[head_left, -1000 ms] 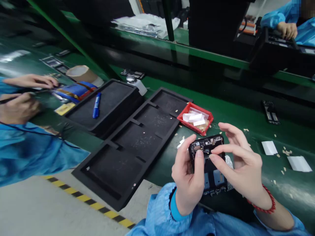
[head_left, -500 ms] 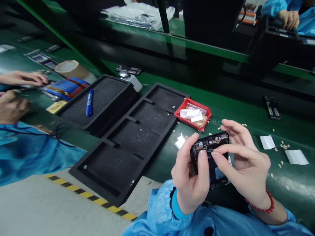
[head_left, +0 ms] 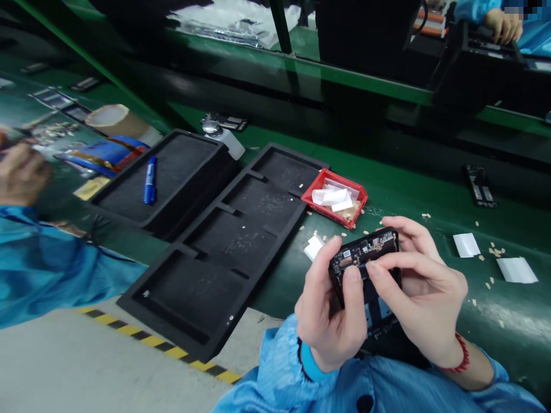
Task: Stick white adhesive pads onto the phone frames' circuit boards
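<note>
An opened smartphone (head_left: 373,245) with its circuit board bare is tilted up in front of me. My left hand (head_left: 329,307) is closed around its left side, the thumb lying on the front just below the board. At the middle of the phone, the thumb and index finger of my right hand (head_left: 424,295) are pinched together, touching the board's lower edge. Whatever is between those fingertips is too small to make out. The other right fingers reach behind the phone's right edge. Dark inner parts show lower down, partly covered by my hands.
Left of me lies a long black compartment tray (head_left: 215,275). A red bin (head_left: 362,202) holds white paper and small tan bits. White paper pieces (head_left: 516,269) and another opened phone (head_left: 481,186) lie to the right. A blue marker (head_left: 150,180) rests on a black box; a co-worker's hand (head_left: 23,175) is beyond.
My hands and the phone have shifted slightly, with the right fingertips still at the board's lower edge. At left, the co-worker's hands have moved and one has mostly left the view.
</note>
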`<state>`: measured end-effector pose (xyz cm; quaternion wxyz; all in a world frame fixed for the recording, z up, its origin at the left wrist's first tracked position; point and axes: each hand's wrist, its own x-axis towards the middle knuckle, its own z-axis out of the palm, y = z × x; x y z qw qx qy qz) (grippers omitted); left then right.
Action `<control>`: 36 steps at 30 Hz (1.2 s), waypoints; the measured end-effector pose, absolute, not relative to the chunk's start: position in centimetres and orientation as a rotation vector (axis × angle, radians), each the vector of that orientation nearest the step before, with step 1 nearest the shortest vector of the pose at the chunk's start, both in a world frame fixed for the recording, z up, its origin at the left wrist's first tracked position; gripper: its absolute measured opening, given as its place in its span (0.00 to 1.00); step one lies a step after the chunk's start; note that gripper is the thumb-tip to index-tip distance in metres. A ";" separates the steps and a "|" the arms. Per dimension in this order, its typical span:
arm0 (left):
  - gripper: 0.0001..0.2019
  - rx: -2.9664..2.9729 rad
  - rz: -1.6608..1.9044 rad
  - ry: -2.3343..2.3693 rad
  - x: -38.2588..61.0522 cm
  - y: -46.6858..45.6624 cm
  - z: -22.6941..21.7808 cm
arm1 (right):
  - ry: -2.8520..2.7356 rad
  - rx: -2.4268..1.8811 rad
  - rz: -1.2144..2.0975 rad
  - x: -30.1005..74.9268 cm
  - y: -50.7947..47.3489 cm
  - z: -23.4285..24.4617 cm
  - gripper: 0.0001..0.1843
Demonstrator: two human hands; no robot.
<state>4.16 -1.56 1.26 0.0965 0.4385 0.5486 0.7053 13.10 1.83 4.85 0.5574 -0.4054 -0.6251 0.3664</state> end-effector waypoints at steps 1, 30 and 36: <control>0.23 1.305 2.102 1.637 4.2 -1.5 1.3 | -1.474 -0.956 0.863 13.1 1.8 4.9 0.10; 0.26 1.277 2.098 1.714 4.5 -1.4 2.3 | -1.522 -0.892 0.818 13.5 0.5 4.6 0.20; 0.26 1.260 2.085 1.695 4.4 -1.4 2.4 | -1.508 -0.879 0.806 13.3 0.5 4.5 0.21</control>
